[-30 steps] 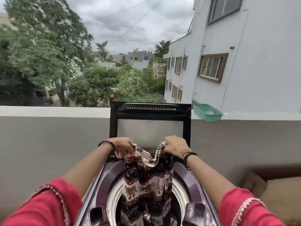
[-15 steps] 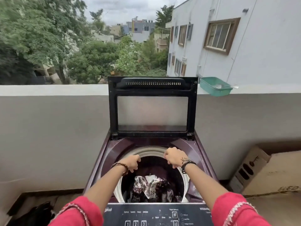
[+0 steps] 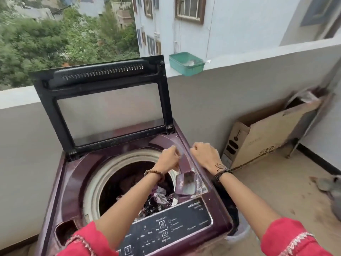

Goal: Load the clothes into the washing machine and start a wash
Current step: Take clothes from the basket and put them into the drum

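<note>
- Red sleeves at the bottom edge, both arms reaching forward over the washing machine.
- Control panel nearest, at 6 o'clock of the drum opening.
- Clothes lie inside the drum, patterned dark and white fabric, partly hidden by the left forearm.
- Open detergent tray at 3 o'clock of the drum, pale residue inside.
- Left hand over the drum's far right rim, fingers curled, nothing seen in them.
- Right hand over the machine's right edge, fisted, holds nothing visible.
- Lid upright at 12 o'clock.
- Cardboard box on floor at 2 o'clock.
- Green tub on the parapet wall.
</note>
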A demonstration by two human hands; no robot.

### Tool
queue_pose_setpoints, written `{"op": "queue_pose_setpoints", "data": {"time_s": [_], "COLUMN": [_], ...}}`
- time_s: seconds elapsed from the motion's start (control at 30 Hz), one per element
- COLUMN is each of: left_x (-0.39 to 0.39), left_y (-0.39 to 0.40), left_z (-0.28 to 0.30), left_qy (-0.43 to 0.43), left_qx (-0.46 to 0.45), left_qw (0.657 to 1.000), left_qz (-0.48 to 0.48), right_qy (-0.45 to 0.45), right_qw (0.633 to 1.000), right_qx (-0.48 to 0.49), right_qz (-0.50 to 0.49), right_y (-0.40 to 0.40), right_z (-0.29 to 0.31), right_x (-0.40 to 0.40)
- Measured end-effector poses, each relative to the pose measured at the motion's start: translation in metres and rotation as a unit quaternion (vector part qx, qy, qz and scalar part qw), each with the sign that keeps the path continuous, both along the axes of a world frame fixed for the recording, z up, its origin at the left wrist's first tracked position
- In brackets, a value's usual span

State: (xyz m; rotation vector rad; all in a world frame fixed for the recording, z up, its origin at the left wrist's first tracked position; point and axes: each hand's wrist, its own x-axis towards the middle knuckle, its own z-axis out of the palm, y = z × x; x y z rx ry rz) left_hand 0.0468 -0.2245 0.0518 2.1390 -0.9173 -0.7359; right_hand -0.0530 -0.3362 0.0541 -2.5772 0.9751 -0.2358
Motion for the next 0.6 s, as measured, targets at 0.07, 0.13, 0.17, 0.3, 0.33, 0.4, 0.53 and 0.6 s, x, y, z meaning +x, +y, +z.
{"op": "queue_pose_setpoints", "data": {"time_s": [0.07, 0.13, 0.17, 0.3, 0.33, 0.4, 0.53, 0.6], "left_x": [-0.022, -0.046, -0.057, -0.097, -0.106, -0.122, -0.141, -0.146], "left_y": [-0.033, -0.068, -0.085, -0.149, -0.164, -0.191, -0.23, -0.244], "left_z": [-0.004, -0.011, -0.016, -0.043, -0.052, -0.073, -0.12, -0.146], "left_qy": [0.012, 0.034, 0.045, 0.081, 0.085, 0.076, 0.058, 0.044], "left_qx": [-0.014, -0.015, -0.01, 0.033, 0.046, 0.079, 0.156, 0.19], "left_qw": [1.0, 0.999, 0.998, 0.994, 0.992, 0.99, 0.984, 0.98], "left_qz": [-0.01, -0.034, -0.046, -0.071, -0.078, -0.084, -0.065, -0.05], "right_qy": [0.021, 0.047, 0.058, 0.094, 0.101, 0.116, 0.145, 0.156], "right_qw": [0.999, 0.997, 0.995, 0.989, 0.987, 0.984, 0.977, 0.973], "right_qx": [0.0, 0.005, 0.012, 0.054, 0.062, 0.074, 0.114, 0.135], "right_qz": [-0.038, -0.067, -0.079, -0.104, -0.108, -0.113, -0.105, -0.099], "right_y": [-0.027, -0.054, -0.067, -0.115, -0.127, -0.148, -0.182, -0.198], "right_z": [-0.008, -0.018, -0.024, -0.055, -0.064, -0.082, -0.122, -0.146], "right_x": [-0.028, -0.055, -0.068, -0.107, -0.114, -0.125, -0.136, -0.14]}}
